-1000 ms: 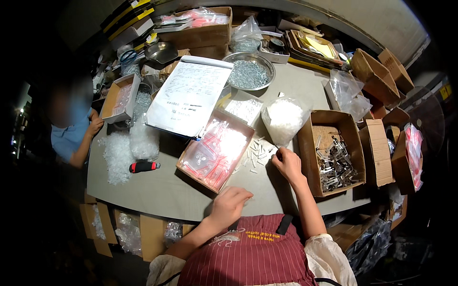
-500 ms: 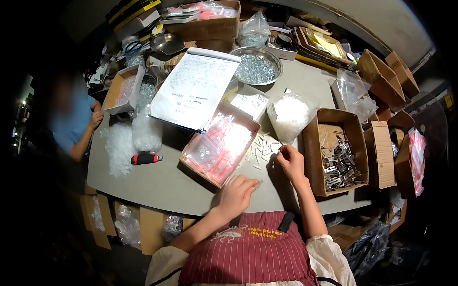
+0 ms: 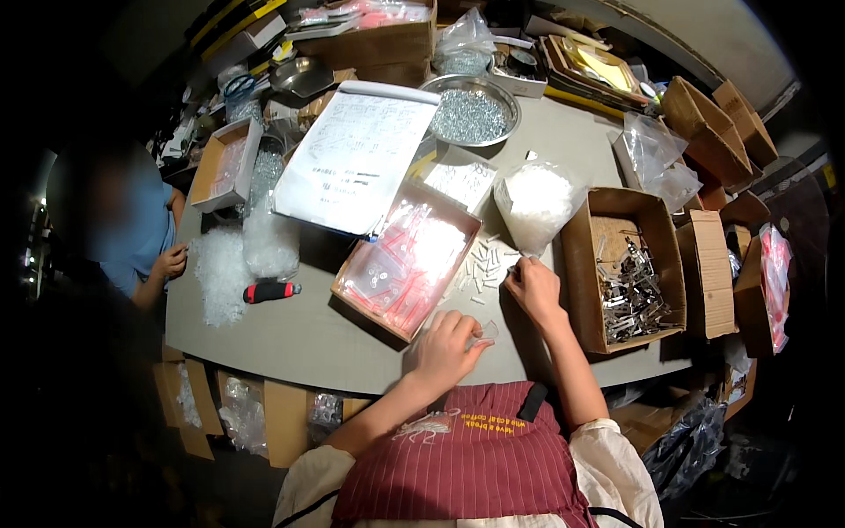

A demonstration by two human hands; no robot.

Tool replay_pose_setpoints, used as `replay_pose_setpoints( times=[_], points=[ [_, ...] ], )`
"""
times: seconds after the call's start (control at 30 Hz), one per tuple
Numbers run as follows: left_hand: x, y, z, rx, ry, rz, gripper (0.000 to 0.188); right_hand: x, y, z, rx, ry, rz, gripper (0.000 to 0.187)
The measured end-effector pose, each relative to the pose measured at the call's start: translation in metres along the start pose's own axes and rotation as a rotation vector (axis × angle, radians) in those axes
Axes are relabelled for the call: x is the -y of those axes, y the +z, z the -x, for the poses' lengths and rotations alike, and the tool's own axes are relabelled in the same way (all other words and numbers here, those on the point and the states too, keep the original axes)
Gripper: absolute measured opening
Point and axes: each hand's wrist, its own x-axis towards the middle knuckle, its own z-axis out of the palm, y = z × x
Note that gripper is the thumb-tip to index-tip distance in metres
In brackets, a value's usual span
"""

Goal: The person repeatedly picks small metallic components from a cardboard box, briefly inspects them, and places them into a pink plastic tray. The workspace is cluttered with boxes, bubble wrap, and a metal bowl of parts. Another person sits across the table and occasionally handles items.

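Observation:
My left hand (image 3: pixel 447 346) pinches a small clear plastic bag (image 3: pixel 484 333) near the table's front edge. My right hand (image 3: pixel 533 286) is closed, thumb and fingertips together, beside a scatter of small white sticks (image 3: pixel 482 268); whatever is between the fingertips is too small to make out. Directly beyond that hand stands a clear bag of white pieces (image 3: pixel 539 202). Left of the sticks, an open cardboard box (image 3: pixel 400 329) holds many small flat bags with red edges (image 3: pixel 407 264).
Right of my right hand stands a cardboard box (image 3: pixel 576 277) of metal clips (image 3: pixel 635 299). A clipboard (image 3: pixel 352 154) overlaps the bag box. A metal bowl (image 3: pixel 475 110) holds small screws. To the left lie a red-black tool (image 3: pixel 270 291) and clear pieces (image 3: pixel 220 277). Another person (image 3: pixel 132 220) sits at far left.
My left hand has lifted slightly, and the clear bag in it shows more fully. The right hand has shifted a little, staying by the white sticks. The other person's hand moved lower.

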Motion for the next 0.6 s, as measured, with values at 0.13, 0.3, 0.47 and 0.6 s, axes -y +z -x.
replay_pose_setpoints(
  times=[0.13,0.3,0.47,0.6],
  points=[
    [0.008,0.008,0.005,0.031,-0.026,0.016,0.025,0.019,-0.065,0.031,0.076,-0.291,-0.318,0.016],
    [0.01,0.02,0.002,0.072,-0.005,0.056,0.024,0.04,-0.103,0.059,0.186,-0.621,-0.239,0.025],
    [-0.002,0.016,-0.004,0.07,0.03,0.083,0.027,0.042,-0.118,0.064,0.137,-0.561,-0.314,0.034],
    [-0.006,0.014,-0.009,0.085,0.05,0.094,0.028,0.045,-0.119,0.076,0.206,-0.522,-0.334,0.043]
  ],
)
